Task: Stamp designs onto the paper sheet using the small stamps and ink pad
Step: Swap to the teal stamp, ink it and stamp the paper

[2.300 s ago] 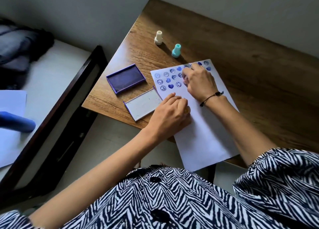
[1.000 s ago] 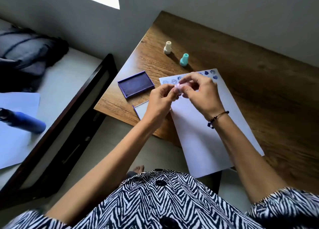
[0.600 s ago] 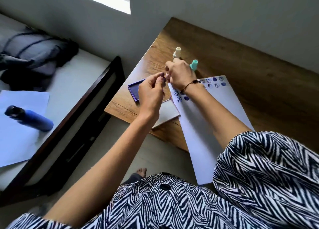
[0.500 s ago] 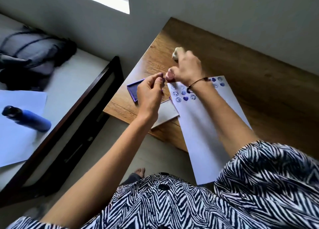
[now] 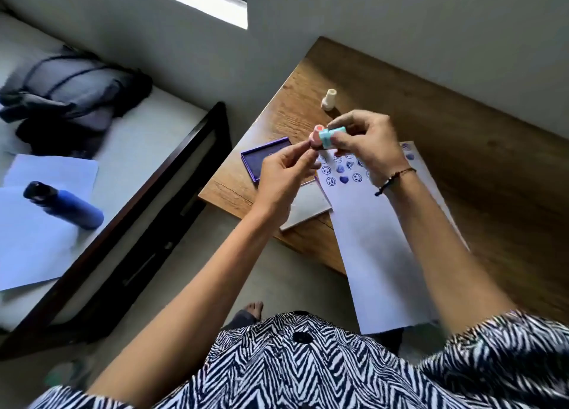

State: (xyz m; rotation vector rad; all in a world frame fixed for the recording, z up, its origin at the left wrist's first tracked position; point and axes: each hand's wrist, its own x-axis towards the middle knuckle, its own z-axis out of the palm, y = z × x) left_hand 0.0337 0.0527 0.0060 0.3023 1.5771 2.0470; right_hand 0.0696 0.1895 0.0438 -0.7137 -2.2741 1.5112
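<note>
Near the centre of the frame, raised above the wooden table [image 5: 462, 137], the right hand [image 5: 366, 143] pinches a teal stamp [image 5: 331, 136] lying sideways between its fingertips, while the left hand [image 5: 283, 177] closes thumb and forefinger on a small pink piece [image 5: 316, 134] touching the teal stamp's left end. Below the hands, the paper sheet [image 5: 378, 254] lies on the table with blue prints across its top, its lower edge hanging over the table's near edge. The open ink pad [image 5: 258, 162] sits just left of the sheet, and a cream stamp [image 5: 328, 99] stands upright further up.
</note>
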